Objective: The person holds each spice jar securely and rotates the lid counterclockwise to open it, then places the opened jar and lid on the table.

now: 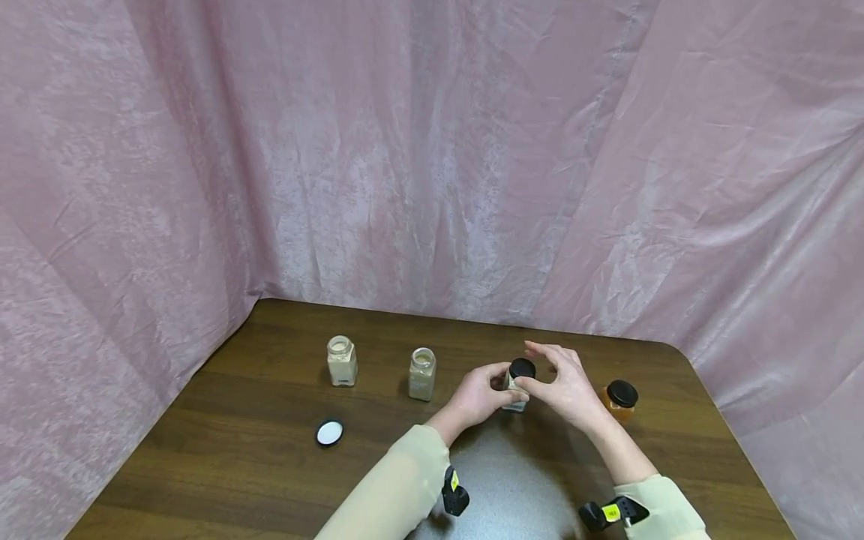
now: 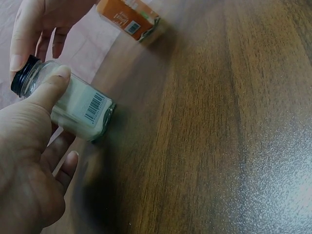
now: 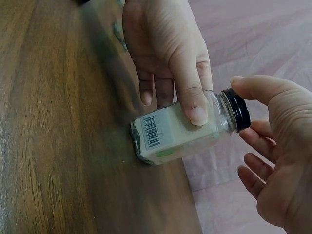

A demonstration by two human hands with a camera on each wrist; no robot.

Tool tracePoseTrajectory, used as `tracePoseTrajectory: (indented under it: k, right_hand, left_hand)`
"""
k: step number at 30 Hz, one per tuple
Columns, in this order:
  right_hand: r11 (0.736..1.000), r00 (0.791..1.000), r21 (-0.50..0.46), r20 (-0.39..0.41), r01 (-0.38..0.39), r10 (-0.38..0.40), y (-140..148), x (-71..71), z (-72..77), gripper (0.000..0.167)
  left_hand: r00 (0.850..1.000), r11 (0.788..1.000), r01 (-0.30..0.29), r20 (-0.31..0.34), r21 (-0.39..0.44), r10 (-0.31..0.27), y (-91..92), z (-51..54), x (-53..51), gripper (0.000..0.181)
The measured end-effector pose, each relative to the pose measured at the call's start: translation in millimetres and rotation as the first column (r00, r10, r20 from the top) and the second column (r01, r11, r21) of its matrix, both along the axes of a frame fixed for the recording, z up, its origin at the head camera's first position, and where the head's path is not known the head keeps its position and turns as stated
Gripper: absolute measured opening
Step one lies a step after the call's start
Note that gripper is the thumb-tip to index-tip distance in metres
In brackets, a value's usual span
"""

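In the head view, my left hand (image 1: pixel 478 394) grips a clear glass jar (image 3: pixel 168 134) with a barcode label and pale contents. The left thumb presses the jar's labelled side, and the jar tilts in both wrist views. A black lid (image 1: pixel 522 367) sits on its neck. My right hand (image 1: pixel 567 382) is at the lid, its thumb touching the rim. The right index finger arches beyond the lid, apart from it in the head view. The other right fingers (image 3: pixel 258 168) are loosely bent below the lid in the right wrist view.
On the wooden table (image 1: pixel 256 420), two lidless jars of pale contents, a left jar (image 1: pixel 343 364) and a nearer jar (image 1: pixel 421 376), stand left of my hands. A loose lid (image 1: pixel 329 433) lies white side up. An orange jar (image 1: pixel 619 401) stands beyond my right wrist. Pink curtains (image 1: pixel 418 165) hang behind.
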State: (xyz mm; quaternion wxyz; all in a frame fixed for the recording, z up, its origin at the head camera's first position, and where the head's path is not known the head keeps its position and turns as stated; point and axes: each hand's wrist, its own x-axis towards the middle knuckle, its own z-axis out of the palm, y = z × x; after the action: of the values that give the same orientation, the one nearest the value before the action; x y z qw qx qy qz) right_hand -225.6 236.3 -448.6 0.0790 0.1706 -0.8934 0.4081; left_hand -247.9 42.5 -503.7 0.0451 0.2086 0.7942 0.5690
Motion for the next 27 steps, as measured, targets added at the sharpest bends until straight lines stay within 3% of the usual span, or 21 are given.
tracePoseTrajectory:
  k: [6,16,27]
  right_hand:
    - [0.992,0.995,0.093,-0.059,0.084,-0.079,-1,1.5,-2.5,0.067]
    - [0.973,0.981,0.137,-0.078,0.186,-0.177,-6,1.8,-5.6,0.061]
    - [0.964,0.977,0.157,-0.065,0.213,-0.205,-11,1.2,-5.9,0.062]
  left_hand:
    - [1.0,1.0,0.001,-0.003,0.012,-0.001,-0.4,-0.6,0.5,0.045]
    - [1.0,1.0,-0.008,-0.008,-0.009,0.008,-0.1,1.3,1.1,0.046]
    - [1.0,1.0,0.0,0.014,0.003,0.0,-0.4,0.3,-0.1,0.042]
